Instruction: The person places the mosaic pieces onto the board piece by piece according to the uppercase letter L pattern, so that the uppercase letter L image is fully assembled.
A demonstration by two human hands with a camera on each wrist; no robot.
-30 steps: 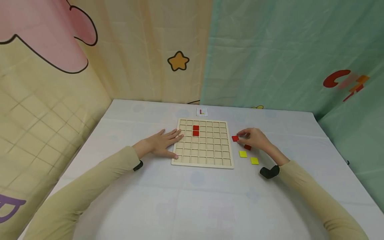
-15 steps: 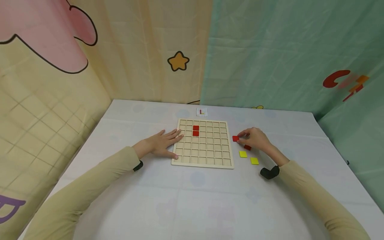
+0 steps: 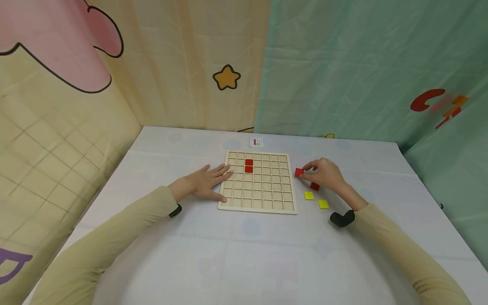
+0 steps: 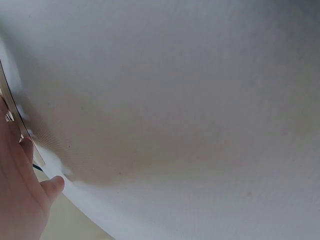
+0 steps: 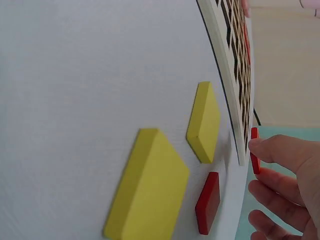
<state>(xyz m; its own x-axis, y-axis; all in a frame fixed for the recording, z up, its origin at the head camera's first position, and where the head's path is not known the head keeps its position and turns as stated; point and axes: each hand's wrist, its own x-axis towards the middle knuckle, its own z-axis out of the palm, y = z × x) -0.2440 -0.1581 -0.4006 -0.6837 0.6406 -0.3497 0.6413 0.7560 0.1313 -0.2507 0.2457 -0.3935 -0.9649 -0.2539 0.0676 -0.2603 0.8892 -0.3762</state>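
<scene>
A wooden grid board (image 3: 257, 205) lies mid-table, with two red tiles (image 3: 249, 166) set one above the other in its upper part. My left hand (image 3: 206, 183) rests with spread fingers on the board's left edge. To the right of the board, my right hand (image 3: 325, 174) pinches a red square tile (image 3: 299, 172) between thumb and fingers; the right wrist view shows this red tile (image 5: 255, 150) lifted on edge. Below that hand lie another red tile (image 3: 314, 186) and two yellow tiles, one nearer the board (image 3: 309, 195) and one farther right (image 3: 323, 204).
A small printed grid card (image 3: 256, 142) with coloured squares lies behind the board. The white-covered table (image 3: 244, 254) meets patterned curtains (image 3: 328, 67) at the back and sides. A black wrist strap piece (image 3: 342, 218) hangs under the right sleeve.
My right hand has raised the red tile slightly off the spot where it lay, moving it a little away from me. The left hand and the board stay put.
</scene>
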